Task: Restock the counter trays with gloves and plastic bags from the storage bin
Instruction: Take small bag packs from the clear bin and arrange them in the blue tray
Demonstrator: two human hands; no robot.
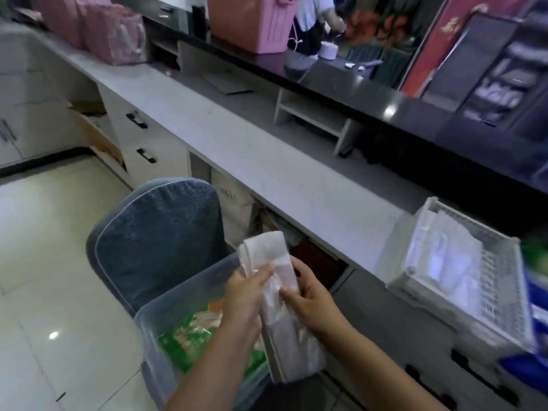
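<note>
A long folded bundle of clear plastic bags [267, 250] hangs upright above the clear storage bin [154, 330]. My left hand [246, 295] grips its left side and my right hand [308, 298] pinches its right side. The bin rests on a blue cushioned chair [157, 238] and holds green printed packets [189, 339]. A white slotted counter tray [498, 271] sits on the grey counter [252, 137] to the right, with white plastic sheets [439, 256] lying in it.
The counter runs diagonally with white drawers [142, 137] below and a dark raised ledge [355, 93] behind. Pink bags [112, 34] and a pink basket [252, 22] stand at the far end. A small white shelf [314, 114] sits on the counter. Blue packaging [536, 307] lies right of the tray.
</note>
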